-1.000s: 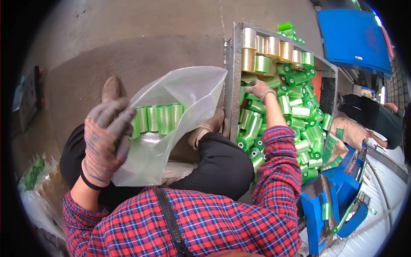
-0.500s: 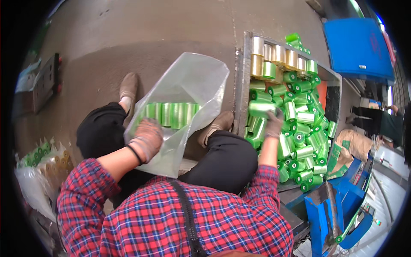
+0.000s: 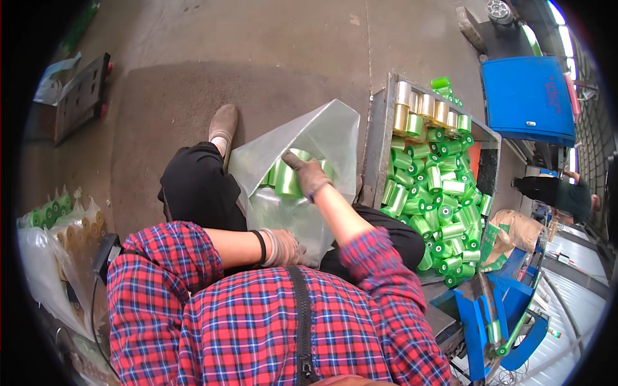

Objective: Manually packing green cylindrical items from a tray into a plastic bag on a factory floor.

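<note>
A translucent plastic bag (image 3: 347, 138) lies across my lap, its mouth gaping toward me, with green film rolls (image 3: 325, 168) inside. My right hand (image 3: 308, 175), in a greyish glove, reaches into the mouth. Its fingers grip a shiny green roll of film (image 3: 287, 183) beside the rolls in the bag. Close to my body, my left hand (image 3: 283, 248), gloved and with a black band at the wrist, is closed on the bag's near edge. Its fingertips are partly hidden in the folds.
To my right stands a grey metal bin (image 3: 380, 125) heaped with green rolls and some golden ones (image 3: 441, 112). Beyond it are a blue cabinet (image 3: 528, 96), a brown paper sack (image 3: 515, 233) and another person (image 3: 557, 195). Bagged rolls (image 3: 80, 228) stand at left.
My right hand has moved left from the bin into the bag with a green roll. My left hand has dropped from the bag's left side to its near edge. The view has shifted.
</note>
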### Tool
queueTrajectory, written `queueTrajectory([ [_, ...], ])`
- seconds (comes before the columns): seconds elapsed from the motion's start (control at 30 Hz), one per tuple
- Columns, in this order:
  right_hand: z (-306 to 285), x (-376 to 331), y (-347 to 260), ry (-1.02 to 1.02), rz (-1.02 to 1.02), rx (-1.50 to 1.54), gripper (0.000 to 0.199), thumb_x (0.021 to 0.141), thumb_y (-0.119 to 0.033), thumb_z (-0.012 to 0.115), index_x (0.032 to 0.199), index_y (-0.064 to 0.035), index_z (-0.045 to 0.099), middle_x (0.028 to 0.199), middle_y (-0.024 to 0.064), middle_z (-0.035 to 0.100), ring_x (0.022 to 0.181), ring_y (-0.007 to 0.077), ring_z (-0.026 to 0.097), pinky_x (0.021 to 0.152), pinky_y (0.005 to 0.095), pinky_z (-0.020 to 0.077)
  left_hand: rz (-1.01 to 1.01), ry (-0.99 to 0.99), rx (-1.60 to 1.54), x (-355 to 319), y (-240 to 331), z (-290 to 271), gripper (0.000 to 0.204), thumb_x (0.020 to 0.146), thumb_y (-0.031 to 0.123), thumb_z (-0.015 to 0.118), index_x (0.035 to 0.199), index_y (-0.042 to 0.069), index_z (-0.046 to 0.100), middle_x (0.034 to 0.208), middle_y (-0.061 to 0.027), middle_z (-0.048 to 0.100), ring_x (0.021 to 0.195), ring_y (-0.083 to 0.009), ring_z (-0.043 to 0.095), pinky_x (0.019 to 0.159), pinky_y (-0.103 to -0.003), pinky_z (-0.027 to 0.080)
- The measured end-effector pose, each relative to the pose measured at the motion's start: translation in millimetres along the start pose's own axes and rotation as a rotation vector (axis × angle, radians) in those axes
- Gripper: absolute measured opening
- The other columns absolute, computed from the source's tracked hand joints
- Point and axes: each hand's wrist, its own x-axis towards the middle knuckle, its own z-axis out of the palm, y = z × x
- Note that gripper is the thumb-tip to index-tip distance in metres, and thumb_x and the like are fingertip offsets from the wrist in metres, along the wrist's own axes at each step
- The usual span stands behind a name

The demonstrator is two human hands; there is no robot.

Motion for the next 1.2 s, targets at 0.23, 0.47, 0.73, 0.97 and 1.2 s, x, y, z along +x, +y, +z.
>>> queueTrajectory([
  [0.23, -8.8, 62.0, 38.1, 0.101, 0.087, -0.138, 0.089, 0.069, -0.053, 0.062, 0.125, 0.0085, 0.028, 0.123, 0.0280, 0.042, 0.117, 0.0338, 0.041, 0.097, 0.0340, 0.0333, -0.254, 0.147, -0.221, -4.6, -3.7, 17.5, 0.031, 0.084, 0.031, 0.041, 0.101, 0.008, 0.054, 0.091, -0.0122, 0.062, 0.089, -0.0292, 0.060, 0.075, -0.041, 0.047],
  [0.47, 3.7, 113.0, 81.1, 0.135, 0.169, -0.304, 0.085, 0.070, -0.050, 0.061, 0.126, 0.0072, 0.032, 0.124, 0.0285, 0.042, 0.115, 0.0346, 0.045, 0.096, 0.0353, 0.0362, -0.218, 0.000, -0.226, -12.5, -21.3, -10.6, 0.048, 0.076, 0.042, 0.055, 0.112, 0.010, 0.052, 0.094, -0.0137, 0.061, 0.091, -0.0339, 0.057, 0.083, -0.039, 0.044],
  [0.73, -177.5, -67.7, 47.9, 0.062, -0.545, -1.450, 0.094, 0.058, -0.053, 0.069, 0.133, -0.0102, 0.033, 0.135, 0.0161, 0.034, 0.129, 0.0273, 0.027, 0.104, 0.0453, 0.0194, -0.927, 0.178, 0.371, -110.9, -48.0, -72.3, 0.103, 0.056, 0.046, 0.071, 0.135, 0.002, 0.020, 0.141, -0.0209, 0.019, 0.134, -0.0305, 0.010, 0.109, -0.039, 0.006],
  [0.97, -267.1, -134.1, 94.8, 0.672, -0.603, -0.322, 0.063, 0.072, -0.050, 0.058, 0.117, -0.0059, 0.052, 0.116, 0.0196, 0.052, 0.109, 0.0295, 0.049, 0.092, 0.0349, 0.0384, -0.630, 0.388, 0.362, -103.2, 24.5, -92.6, 0.064, 0.073, 0.050, 0.056, 0.115, 0.002, 0.049, 0.113, -0.0211, 0.053, 0.115, -0.0339, 0.043, 0.100, -0.044, 0.028],
  [1.2, -166.1, -81.2, 352.2, 0.300, 0.360, -0.231, 0.069, 0.079, -0.059, 0.043, 0.098, 0.0048, 0.059, 0.099, 0.0271, 0.057, 0.097, 0.0340, 0.056, 0.082, 0.0399, 0.0448, -0.784, 0.232, 0.345, -44.6, 45.1, -80.4, 0.055, 0.072, 0.045, 0.058, 0.109, 0.005, 0.054, 0.106, -0.0179, 0.057, 0.107, -0.0324, 0.049, 0.094, -0.042, 0.034],
])
